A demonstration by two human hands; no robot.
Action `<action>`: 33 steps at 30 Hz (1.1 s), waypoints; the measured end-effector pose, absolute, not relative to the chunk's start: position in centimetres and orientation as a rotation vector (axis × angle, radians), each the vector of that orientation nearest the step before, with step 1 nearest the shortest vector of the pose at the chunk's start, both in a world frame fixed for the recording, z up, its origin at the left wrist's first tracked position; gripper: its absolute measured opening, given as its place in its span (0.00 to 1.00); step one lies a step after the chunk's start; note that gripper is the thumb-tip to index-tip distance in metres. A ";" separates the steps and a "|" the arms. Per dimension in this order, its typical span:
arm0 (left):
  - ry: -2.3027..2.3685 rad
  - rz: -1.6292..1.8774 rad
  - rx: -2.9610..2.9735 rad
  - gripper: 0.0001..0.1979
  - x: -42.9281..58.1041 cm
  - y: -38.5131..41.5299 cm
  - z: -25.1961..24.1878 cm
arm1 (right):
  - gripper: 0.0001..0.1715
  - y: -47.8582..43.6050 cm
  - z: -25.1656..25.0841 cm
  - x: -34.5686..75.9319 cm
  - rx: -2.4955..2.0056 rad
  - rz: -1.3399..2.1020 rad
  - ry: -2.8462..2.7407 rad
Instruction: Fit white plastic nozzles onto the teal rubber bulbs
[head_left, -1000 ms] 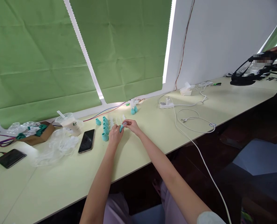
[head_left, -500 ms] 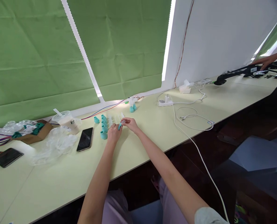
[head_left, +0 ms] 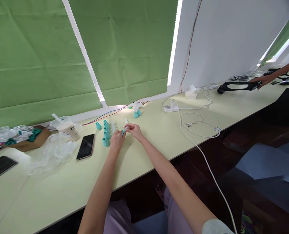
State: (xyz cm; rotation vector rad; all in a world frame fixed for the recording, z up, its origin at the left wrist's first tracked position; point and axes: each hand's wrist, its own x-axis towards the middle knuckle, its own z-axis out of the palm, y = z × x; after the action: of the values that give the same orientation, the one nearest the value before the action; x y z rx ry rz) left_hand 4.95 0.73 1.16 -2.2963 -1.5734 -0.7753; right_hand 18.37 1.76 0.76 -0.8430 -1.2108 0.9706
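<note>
My left hand point(head_left: 117, 140) is closed on a teal rubber bulb point(head_left: 123, 132), mostly hidden by the fingers. My right hand point(head_left: 135, 131) pinches a small clear plastic piece point(head_left: 127, 127) against the bulb's end; whether it sits inside cannot be made out. Left of my hands stands a row of teal bulbs point(head_left: 106, 142), with one more bulb point(head_left: 98, 125) beside it. Small translucent plastic pieces point(head_left: 113, 126) lie between the row and my hands. Farther back, near the wall, are two teal bulbs with white tops point(head_left: 135, 114).
A phone point(head_left: 86, 147), a drink cup with straw point(head_left: 68, 128), crumpled plastic film point(head_left: 53, 151) and an open cardboard box point(head_left: 34, 139) lie leftward. Rightward are a power strip point(head_left: 171, 108), white cable point(head_left: 200, 143) and tissue pack point(head_left: 191, 93). Another person's hand point(head_left: 262, 80) grips a black device point(head_left: 239, 86).
My hands stay together at the bulb with little movement. The view has shifted slightly. At far right, the other person's hand and the black device have changed position.
</note>
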 end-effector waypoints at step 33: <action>-1.578 -1.227 -2.087 0.17 4.2 -0.4 2.0 | 0.15 1.0 1.7 19.3 -0.891 0.799 -1.267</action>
State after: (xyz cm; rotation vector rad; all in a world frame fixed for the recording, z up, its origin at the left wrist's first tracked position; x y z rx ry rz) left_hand 4.15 -0.39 2.02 -2.0874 -1.5775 -1.2269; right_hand 19.31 1.00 1.67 -0.8910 -1.2670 0.7995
